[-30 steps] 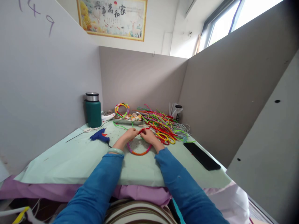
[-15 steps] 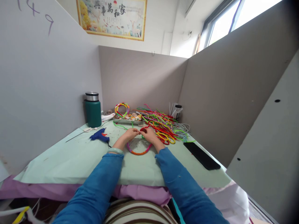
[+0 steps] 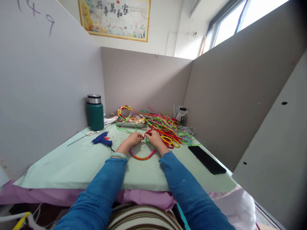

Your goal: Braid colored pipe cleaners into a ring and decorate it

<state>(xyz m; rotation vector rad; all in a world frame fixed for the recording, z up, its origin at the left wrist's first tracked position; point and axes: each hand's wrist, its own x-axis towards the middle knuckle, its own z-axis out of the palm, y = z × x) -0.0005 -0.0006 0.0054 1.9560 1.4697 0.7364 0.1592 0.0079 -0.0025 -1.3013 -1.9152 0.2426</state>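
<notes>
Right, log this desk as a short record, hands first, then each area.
Left hand: pinching red strand
Right hand: pinching the same strand, close to the left
Nearer the body: curved purple, orange and pink band
Left side: blue glue gun, lying; green bottle, upright
Back: metal tray, multicoloured hoop at its left end; heap of coloured strands
Right side: flat black object

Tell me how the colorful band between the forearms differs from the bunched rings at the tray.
The band is a single curve; the rings are several bunched together. The band's front shows purple, orange and pink; the rings show yellow, red and green too. The band sits nearer the camera; the rings stand up at the tray. Both are curved and multicolored.
</notes>
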